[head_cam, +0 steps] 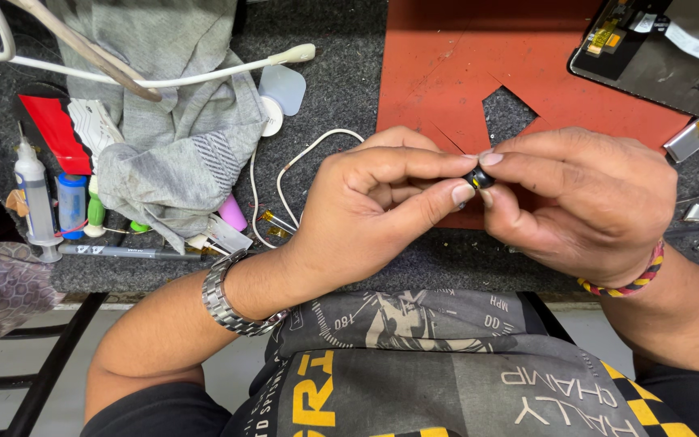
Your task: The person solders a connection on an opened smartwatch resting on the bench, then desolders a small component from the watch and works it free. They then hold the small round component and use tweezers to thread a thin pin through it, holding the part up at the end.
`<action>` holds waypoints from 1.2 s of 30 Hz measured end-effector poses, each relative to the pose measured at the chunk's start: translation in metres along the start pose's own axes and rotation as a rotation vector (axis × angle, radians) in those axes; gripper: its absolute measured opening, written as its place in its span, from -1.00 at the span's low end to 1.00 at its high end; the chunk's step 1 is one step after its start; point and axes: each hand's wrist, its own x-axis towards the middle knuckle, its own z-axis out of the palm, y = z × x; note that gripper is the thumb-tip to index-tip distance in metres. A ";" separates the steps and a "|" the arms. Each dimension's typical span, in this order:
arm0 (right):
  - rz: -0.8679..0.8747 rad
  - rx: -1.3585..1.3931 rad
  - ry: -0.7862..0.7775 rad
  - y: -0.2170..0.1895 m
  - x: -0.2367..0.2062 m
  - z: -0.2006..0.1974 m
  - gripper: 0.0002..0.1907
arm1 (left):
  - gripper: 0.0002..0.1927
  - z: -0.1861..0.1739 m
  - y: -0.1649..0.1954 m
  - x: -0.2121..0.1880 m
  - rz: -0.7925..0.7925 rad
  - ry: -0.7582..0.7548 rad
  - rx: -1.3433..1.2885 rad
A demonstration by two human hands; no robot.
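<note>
Left hand (382, 202): fingertips pinch a small black part (480, 178).
Right hand (584, 202): pinches the same part.
Under them: red mat (446, 73) on the bench (341, 89).

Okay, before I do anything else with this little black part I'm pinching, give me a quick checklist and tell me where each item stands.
1. Left hand pinching the small black part: ok, thumb and forefinger on it.
2. Right hand also gripping it: ok, fingertips meet it from the other side.
3. Part's face and orientation: cannot tell, fingers mostly hide it.
4. Part held above the red mat: ok.
5. Opened phone clear of hands: ok, at the mat's far corner.
6. White cable clear of left wrist: not ok, loops right beside it.
</note>
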 end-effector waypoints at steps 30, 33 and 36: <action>-0.023 -0.090 0.134 -0.002 -0.024 0.016 -0.76 | -0.83 -0.006 -0.012 0.001 -0.019 0.013 -0.293; -0.021 -0.078 0.137 -0.004 -0.024 0.017 -0.76 | -0.83 -0.006 -0.012 0.000 0.001 0.015 -0.277; -0.019 -0.114 0.135 -0.006 -0.024 0.018 -0.76 | -0.84 -0.005 -0.013 0.000 0.012 0.025 -0.268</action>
